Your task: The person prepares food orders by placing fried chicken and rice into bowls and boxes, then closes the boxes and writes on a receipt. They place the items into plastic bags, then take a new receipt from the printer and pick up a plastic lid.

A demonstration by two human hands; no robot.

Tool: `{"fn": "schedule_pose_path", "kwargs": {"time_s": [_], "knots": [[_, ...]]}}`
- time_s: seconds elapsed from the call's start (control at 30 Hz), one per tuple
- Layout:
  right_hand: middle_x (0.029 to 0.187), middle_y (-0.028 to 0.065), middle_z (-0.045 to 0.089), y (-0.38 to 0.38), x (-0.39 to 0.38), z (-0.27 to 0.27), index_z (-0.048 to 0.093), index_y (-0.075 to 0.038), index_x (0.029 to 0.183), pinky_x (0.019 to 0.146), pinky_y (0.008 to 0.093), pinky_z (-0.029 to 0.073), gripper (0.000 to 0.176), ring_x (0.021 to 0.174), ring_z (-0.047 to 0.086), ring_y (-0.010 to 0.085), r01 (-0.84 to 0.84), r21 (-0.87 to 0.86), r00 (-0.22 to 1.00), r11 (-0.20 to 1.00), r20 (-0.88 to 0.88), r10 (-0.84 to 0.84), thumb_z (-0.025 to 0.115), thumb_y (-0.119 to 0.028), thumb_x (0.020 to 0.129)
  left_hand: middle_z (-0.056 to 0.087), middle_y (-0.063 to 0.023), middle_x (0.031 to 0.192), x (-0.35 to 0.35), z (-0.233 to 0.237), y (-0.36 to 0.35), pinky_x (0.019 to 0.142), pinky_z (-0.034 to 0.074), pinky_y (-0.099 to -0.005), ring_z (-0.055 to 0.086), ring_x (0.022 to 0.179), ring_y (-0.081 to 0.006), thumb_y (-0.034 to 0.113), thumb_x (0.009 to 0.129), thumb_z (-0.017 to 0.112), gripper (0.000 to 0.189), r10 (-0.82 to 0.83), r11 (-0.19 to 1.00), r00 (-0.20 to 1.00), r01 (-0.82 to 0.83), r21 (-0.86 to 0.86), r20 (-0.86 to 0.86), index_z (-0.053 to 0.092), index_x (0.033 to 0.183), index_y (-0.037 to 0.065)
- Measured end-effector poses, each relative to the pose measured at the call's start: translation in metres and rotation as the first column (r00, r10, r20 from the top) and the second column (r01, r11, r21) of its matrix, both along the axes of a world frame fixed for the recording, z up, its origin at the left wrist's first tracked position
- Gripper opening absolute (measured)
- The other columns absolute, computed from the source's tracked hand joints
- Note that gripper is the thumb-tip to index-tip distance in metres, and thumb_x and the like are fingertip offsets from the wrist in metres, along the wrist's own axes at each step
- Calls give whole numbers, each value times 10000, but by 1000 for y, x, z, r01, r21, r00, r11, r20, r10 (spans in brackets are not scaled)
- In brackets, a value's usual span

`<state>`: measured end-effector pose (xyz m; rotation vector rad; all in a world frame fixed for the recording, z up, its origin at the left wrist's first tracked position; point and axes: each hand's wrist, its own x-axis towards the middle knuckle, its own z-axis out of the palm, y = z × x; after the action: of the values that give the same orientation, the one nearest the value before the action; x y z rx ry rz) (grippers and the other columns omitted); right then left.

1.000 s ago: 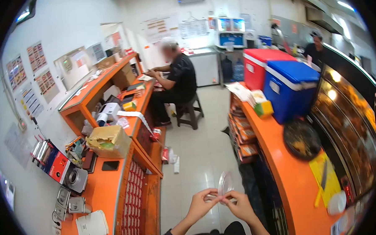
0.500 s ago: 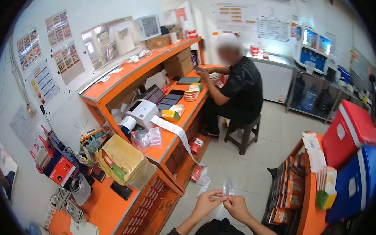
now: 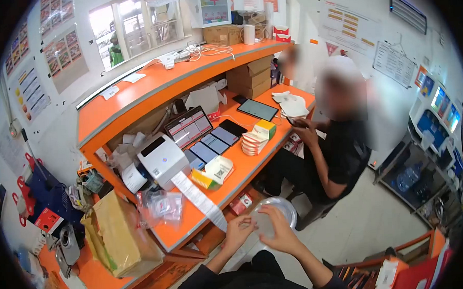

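In front of me is a round, clear plastic lid-like disc (image 3: 291,210) with a shiny rim, near the front edge of the orange counter. My left hand (image 3: 239,232) pinches its left edge with thumb and fingertips together. Curved around its near side, my right hand (image 3: 281,231) holds it with thumb and fingers a little apart. The right hand covers part of the disc, so its exact kind is hard to make out. A long paper receipt strip (image 3: 197,197) hangs from the white printer (image 3: 162,160) just left of my hands.
Several phones (image 3: 216,142), a laptop (image 3: 189,125) and a tablet (image 3: 257,110) lie on the orange counter (image 3: 233,183). Stacked cartons (image 3: 256,141) stand near its edge. At left is a taped cardboard box (image 3: 123,234). A person in black (image 3: 340,155) sits at right.
My view has turned and come nearer the counter. The disc, edge-on before, now shows its round face. My right fingers have spread from a pinch. The seated person still holds a phone.
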<state>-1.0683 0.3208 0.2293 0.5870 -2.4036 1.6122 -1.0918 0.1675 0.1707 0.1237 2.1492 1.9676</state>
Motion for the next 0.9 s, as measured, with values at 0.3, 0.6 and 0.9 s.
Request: {"fn": "schedule_pose_path", "kwargs": {"time_s": [0.3,0.6,0.9], "knots": [[1281,107,436,18,-242,-153,440,-107,1246,936,543,261,515,1233,358,271,11,535,962,845,-235,137,437,1,742,548,-107,1085,-161,-61,25,811,462,-245,575,938,-153,110,884,482,327,422,823,897,-439,362,129,455,1174,-39],[1399,98,278,6,-348,-187,348,-100,1316,986,557,180,634,1304,226,292,-231,680,967,696,78,244,533,-259,731,579,-101,982,-119,-16,-143,863,393,-309,522,941,-193,68,822,485,257,911,-36,-74,-994,100,-405,552,1049,-31],[997,150,548,-101,-314,-81,547,-18,1031,827,349,406,310,962,528,305,-397,2,910,918,-128,393,523,1,723,619,-45,711,-143,-32,-362,585,458,-276,589,650,-133,168,711,700,306,939,327,322,-944,28,-120,595,926,-22]]}}
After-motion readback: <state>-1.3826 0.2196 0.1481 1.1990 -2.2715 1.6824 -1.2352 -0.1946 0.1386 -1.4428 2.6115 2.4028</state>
